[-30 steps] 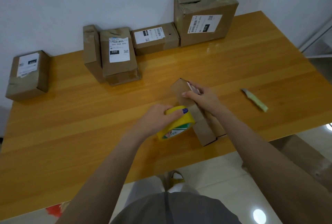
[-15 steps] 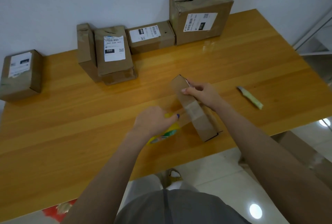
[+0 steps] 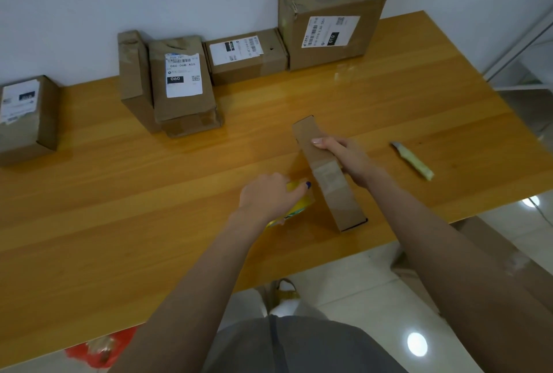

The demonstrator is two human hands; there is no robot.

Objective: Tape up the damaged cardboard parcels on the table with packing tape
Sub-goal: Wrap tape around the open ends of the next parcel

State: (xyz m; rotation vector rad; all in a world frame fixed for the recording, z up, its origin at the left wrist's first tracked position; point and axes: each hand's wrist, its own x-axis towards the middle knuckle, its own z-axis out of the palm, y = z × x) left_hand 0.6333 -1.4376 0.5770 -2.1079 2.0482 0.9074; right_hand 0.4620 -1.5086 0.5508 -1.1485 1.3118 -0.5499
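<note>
At the far left edge of the wooden desk (image 3: pixel 89 193) sits a small brown box (image 3: pixel 30 124) with a white label on top. Next, by the wall, a tall thin box (image 3: pixel 131 70) stands up. A box marked 060 (image 3: pixel 182 85) touches its side and leans on a low box (image 3: pixel 194 126) below it. Then comes a flat box (image 3: pixel 269 55) with a white label, pushed up against the wall.

Near the front of the desk is the left hand (image 3: pixel 267 196). Its fingers are curled round a yellow tape roll (image 3: pixel 300 203), which sits low by the desk, just beside the thin parcel.

Back by the wall stands the big box (image 3: pixel 329 22). Its top is torn open and it has old tape on it. It touches the flat box.

The thin parcel (image 3: pixel 344 205) is in the middle of the desk, close to the front edge. It stands on its long thin side and points away from the person. A shiny band of tape (image 3: pixel 327 176) goes across its middle. The right hand (image 3: pixel 348 158) grips the far half of the parcel from above, with the thumb on the top face and the fingers round the right side.

To the right, apart from the parcel, a small knife (image 3: pixel 414 161) with a pale green handle lies flat on the desk.
</note>
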